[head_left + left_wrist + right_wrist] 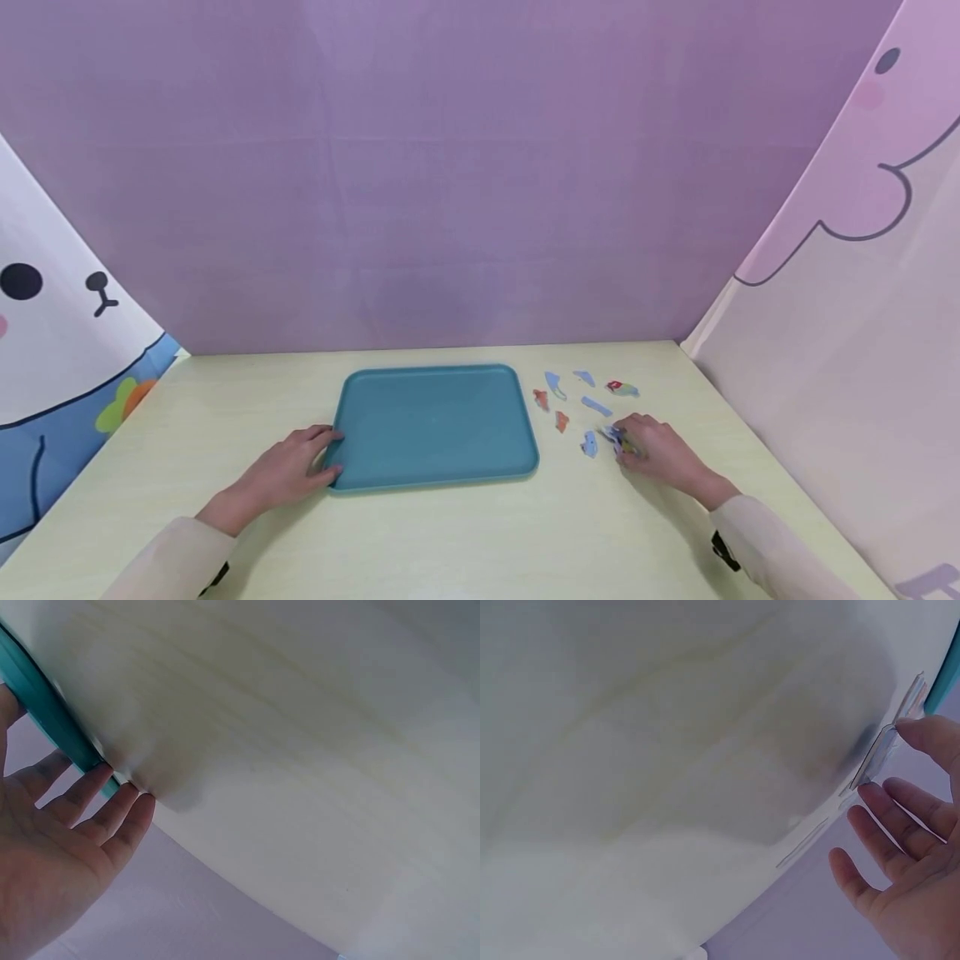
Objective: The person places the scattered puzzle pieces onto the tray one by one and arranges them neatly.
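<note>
A teal rectangular tray [435,425] lies flat on the table. My left hand [288,467] holds its left side, thumb near the front corner and a finger over the rim farther back; in the left wrist view, other fingertips meet the outside of the tray rim [56,712]. To the right of the tray, my right hand [660,450] pinches a flat, thin cutout piece [613,437] with blue and yellow-green print, partly hidden by the fingers. The right wrist view shows the piece [874,756] edge-on between thumb and fingertip, low over the table.
Several flat printed pieces lie right of the tray, including a red-green one [622,388], an orange one [562,422], a blue strip [596,407] and a blue piece [589,444]. A purple backdrop [435,208] rises behind the table [450,542], with printed cloth at both sides.
</note>
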Demonstrator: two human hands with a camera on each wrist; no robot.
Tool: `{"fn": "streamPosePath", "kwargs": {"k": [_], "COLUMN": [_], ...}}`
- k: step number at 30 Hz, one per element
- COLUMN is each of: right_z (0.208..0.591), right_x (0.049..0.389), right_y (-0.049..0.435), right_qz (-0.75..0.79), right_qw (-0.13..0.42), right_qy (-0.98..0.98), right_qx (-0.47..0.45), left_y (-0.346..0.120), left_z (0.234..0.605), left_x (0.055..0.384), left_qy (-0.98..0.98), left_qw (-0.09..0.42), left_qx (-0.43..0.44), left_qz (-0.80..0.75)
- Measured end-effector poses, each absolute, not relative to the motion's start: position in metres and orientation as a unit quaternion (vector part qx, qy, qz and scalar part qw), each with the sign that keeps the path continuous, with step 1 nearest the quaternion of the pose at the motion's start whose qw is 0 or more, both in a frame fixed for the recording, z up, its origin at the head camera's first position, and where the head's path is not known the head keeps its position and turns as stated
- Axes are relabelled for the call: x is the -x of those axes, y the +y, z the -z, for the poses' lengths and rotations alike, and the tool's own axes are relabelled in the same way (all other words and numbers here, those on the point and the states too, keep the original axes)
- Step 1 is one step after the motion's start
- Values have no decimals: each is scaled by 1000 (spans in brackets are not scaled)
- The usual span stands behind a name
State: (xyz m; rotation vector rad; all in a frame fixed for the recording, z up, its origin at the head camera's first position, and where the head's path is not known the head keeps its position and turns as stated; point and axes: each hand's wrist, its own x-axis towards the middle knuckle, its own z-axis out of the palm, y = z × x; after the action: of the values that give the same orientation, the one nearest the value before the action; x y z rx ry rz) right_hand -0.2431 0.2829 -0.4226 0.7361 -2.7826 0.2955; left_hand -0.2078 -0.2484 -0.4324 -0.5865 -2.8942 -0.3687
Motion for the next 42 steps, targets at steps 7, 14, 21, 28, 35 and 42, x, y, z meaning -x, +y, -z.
{"fn": "streamPosePath", "kwargs": {"k": [7, 14, 21, 28, 35, 42], "right_z": [419, 415, 411, 408, 406, 402], "right_x": [247, 250, 255, 261, 268, 272], "right_y": [274, 261, 241, 219, 195, 167], "right_qz": [-102, -104, -111, -115, -112, -128], "right_qw": [130, 138, 136, 132, 126, 94], "right_qy": [-950, -939, -930, -925, -919, -918], "right_qx": [-266, -296, -323, -338, -357, -363], "left_y": [-248, -248, -248, -247, -247, -247], "left_z": [431, 432, 432, 432, 431, 430], "left_x": [208, 208, 208, 207, 207, 208], "left_qy": [-971, -970, -971, -970, -971, -972], "left_qw": [84, 86, 87, 92, 89, 84], "left_qx": [192, 194, 193, 196, 192, 191], "left_qz": [117, 115, 114, 114, 110, 107]}}
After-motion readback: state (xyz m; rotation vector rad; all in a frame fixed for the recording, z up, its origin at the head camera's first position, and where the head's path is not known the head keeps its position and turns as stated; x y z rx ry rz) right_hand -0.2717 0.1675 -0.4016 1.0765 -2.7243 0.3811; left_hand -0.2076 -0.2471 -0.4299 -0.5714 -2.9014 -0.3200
